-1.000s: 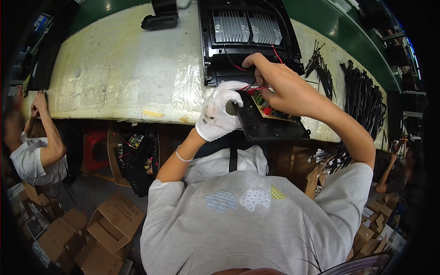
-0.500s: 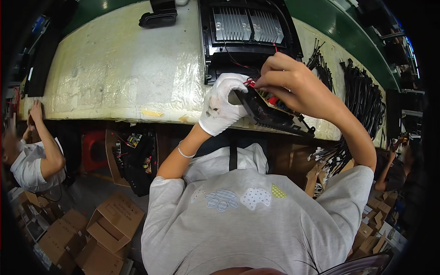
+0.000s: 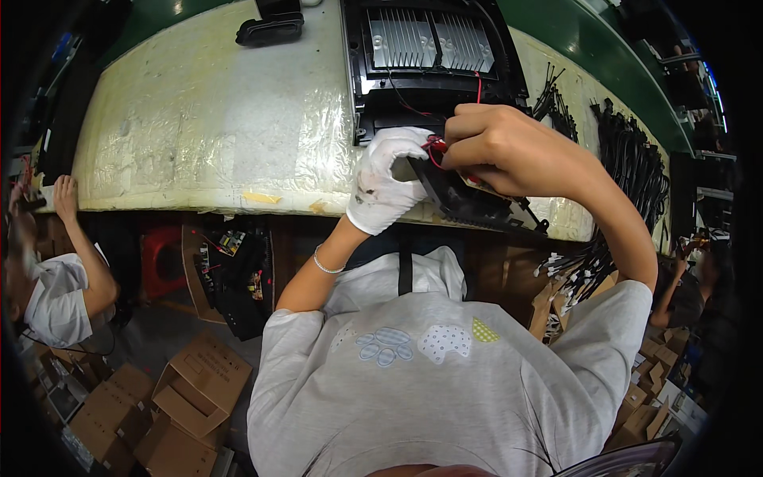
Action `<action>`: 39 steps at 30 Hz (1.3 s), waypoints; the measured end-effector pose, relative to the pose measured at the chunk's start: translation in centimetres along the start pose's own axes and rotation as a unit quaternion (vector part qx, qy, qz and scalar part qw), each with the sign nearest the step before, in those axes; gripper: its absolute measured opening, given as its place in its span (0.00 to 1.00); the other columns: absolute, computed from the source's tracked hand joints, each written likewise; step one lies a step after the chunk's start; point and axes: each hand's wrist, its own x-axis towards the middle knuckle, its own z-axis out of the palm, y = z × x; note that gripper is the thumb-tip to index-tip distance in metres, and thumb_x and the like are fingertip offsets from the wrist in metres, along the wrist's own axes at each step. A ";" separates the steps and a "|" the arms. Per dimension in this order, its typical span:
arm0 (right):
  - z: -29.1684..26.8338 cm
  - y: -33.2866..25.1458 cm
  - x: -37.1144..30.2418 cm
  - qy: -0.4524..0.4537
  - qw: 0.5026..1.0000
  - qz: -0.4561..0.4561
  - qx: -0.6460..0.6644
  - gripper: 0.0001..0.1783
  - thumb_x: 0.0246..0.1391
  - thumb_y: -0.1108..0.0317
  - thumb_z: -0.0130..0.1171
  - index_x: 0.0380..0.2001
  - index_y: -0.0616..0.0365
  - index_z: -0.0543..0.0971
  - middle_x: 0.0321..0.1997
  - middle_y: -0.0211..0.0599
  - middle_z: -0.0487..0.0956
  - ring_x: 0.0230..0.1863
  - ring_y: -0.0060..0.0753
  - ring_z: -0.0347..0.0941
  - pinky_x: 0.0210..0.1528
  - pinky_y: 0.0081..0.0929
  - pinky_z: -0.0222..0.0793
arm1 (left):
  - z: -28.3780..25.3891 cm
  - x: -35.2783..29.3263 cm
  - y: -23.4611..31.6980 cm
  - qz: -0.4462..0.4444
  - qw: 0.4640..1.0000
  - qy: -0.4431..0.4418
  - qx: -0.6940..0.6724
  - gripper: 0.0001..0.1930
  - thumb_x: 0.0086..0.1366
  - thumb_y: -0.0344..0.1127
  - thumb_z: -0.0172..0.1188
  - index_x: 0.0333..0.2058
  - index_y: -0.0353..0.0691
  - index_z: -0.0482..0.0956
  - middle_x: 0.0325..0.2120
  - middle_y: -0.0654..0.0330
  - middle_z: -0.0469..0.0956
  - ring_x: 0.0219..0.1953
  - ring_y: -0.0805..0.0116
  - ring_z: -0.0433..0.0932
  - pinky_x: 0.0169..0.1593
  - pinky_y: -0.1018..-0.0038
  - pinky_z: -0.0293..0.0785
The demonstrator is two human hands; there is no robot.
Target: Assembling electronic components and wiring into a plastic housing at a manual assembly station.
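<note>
My left hand (image 3: 383,187), in a stained white glove, curls around the near end of a black plastic housing (image 3: 465,205) held tilted at the table's front edge. My bare right hand (image 3: 517,151) is closed over the housing, thumb and fingers pinched together beside red wires (image 3: 435,149). Its fingertips meet at the wires, though the exact grip is partly hidden. Most of the circuit board in the housing lies behind that hand. Just beyond, a large black casing (image 3: 372,107) with silver finned heat sinks (image 3: 433,44) rests on the table.
Bundled black cables (image 3: 628,159) hang over the table's right side. A black plastic part (image 3: 270,30) lies at the back. Below the table stands an open box (image 3: 193,270) of boards and black parts. Cardboard boxes (image 3: 199,381) cover the floor; a co-worker (image 3: 67,286) is at left.
My right hand has come slightly nearer and covers more of the circuit board. The red wires by its fingertips have shifted. My left hand stays nearly still. The co-worker's hands at left have moved apart.
</note>
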 end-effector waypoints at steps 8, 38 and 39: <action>-0.3 -1.5 1.5 0.019 0.992 0.119 -0.036 0.06 0.40 0.79 0.64 0.25 0.65 0.78 0.32 0.42 0.75 0.40 0.45 0.73 0.39 0.40 0.71 | 0.1 -0.6 0.0 -0.045 0.999 0.002 -0.007 0.22 0.42 0.27 0.76 0.36 0.40 0.75 0.41 0.56 0.79 0.44 0.61 0.79 0.49 0.70 0.75; 0.5 -0.3 0.7 -0.023 0.995 0.081 -0.057 0.09 0.46 0.78 0.62 0.33 0.67 0.76 0.39 0.43 0.71 0.44 0.48 0.70 0.45 0.38 0.69 | 0.0 -0.9 0.0 -0.047 0.998 -0.018 -0.040 0.21 0.44 0.23 0.74 0.37 0.39 0.74 0.39 0.57 0.77 0.46 0.61 0.79 0.52 0.69 0.74; 0.5 -0.5 0.7 -0.026 0.993 0.087 -0.075 0.10 0.45 0.79 0.63 0.33 0.66 0.76 0.39 0.42 0.72 0.44 0.48 0.70 0.46 0.37 0.69 | 0.0 -0.9 -0.1 -0.047 0.998 -0.019 -0.041 0.21 0.44 0.23 0.74 0.37 0.39 0.74 0.39 0.57 0.77 0.46 0.61 0.79 0.52 0.69 0.74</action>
